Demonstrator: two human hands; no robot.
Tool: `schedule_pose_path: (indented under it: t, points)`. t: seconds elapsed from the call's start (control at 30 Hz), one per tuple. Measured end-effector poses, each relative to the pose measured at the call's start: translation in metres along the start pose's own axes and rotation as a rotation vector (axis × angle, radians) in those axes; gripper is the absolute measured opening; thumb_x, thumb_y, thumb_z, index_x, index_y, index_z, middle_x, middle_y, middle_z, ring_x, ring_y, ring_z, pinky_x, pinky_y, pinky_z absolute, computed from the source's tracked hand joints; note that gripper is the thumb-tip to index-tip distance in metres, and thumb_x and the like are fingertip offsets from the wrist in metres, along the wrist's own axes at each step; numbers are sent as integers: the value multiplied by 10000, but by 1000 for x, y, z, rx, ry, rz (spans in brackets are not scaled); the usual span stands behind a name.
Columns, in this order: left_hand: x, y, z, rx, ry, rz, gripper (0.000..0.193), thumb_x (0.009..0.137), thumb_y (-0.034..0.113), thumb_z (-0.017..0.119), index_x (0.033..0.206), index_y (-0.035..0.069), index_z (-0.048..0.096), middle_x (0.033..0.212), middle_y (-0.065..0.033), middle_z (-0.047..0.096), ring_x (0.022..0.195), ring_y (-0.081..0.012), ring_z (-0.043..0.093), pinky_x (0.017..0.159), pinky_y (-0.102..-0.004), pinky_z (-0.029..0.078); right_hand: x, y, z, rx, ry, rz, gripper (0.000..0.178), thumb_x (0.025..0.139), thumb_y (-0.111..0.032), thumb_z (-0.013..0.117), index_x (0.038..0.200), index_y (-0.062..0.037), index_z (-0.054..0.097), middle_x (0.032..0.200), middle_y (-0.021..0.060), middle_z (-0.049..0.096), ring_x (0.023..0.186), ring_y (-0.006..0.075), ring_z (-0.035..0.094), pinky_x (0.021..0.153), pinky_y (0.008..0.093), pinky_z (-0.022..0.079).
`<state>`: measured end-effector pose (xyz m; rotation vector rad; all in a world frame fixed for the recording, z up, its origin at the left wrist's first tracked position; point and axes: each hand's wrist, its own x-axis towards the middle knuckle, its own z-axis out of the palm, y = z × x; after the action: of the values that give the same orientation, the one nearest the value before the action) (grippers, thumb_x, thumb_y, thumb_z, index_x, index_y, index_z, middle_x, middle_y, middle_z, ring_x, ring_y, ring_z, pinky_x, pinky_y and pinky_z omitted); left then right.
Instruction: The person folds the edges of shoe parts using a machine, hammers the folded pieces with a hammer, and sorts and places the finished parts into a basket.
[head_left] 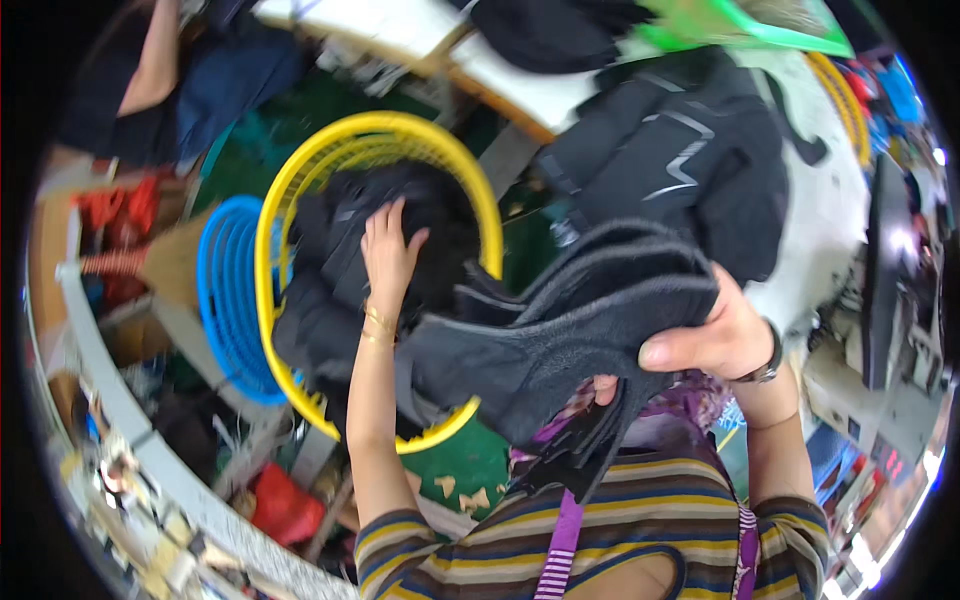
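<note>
My right hand [718, 338] is closed round one end of a bundle of black fabric pieces [570, 320]. Thumb on top, it holds the layers, which fan apart and stretch left toward the basket. My left hand [392, 245] reaches into a yellow plastic basket [272, 200] filled with dark cloth [330, 225]. Its fingers are stretched out, the thumb apart, over the cloth; whether the palm presses on it is hard to tell. The far left end of the bundle overlaps the basket's right rim, near my left forearm.
A blue plastic basket [225, 300] stands against the yellow one on the left. More black garments [680, 150] lie on a white table [825, 215] at the right, beside a sewing machine [865, 400]. A red bag [285, 505] sits low at left. Another person's arm [152, 60] shows at upper left.
</note>
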<state>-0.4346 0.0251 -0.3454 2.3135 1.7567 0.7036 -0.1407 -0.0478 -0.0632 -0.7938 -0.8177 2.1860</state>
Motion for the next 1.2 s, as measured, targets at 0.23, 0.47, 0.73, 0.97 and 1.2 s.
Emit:
schedule_pose_path:
  t: [0.23,0.47,0.73,0.97,1.2]
  points:
    - [-1,0,22,264,-113,108,427,748,206,698,1113,76,520,1092,-112,538,1012,-307,509,820,-410,425,60,-90,47,-1024,-176,-639,276,781,-136,661,1019,0,625,959,109,643,891,246,628,800,305,501]
    - [-4,-20,-13,201,-321,20,346,737,207,719,1022,83,568,891,-103,597,897,-281,573,741,-386,447,55,-174,16,-1248,-786,-245,290,751,-42,532,1020,-9,636,1032,158,638,955,268,612,855,314,483]
    - [33,-28,-34,-289,-984,-189,515,784,413,664,1100,9,623,1022,-223,641,980,-328,616,813,-381,479,-9,-175,-119,-2565,-322,283,443,537,-70,729,959,-199,703,1416,49,370,1337,284,300,1091,414,313]
    - [-2,-11,-64,-736,-1011,-333,368,825,220,646,1090,-21,563,922,-50,607,851,-104,536,775,-234,419,-12,-76,-22,-2510,-101,-262,238,757,-18,599,981,-86,643,1012,101,620,904,256,615,739,345,501]
    - [-64,89,-121,-590,-408,-403,260,759,162,705,902,7,554,685,-102,568,593,-177,550,562,-302,440,89,115,-6,-754,215,300,480,813,-475,653,782,-8,545,639,106,578,550,188,592,525,323,466]
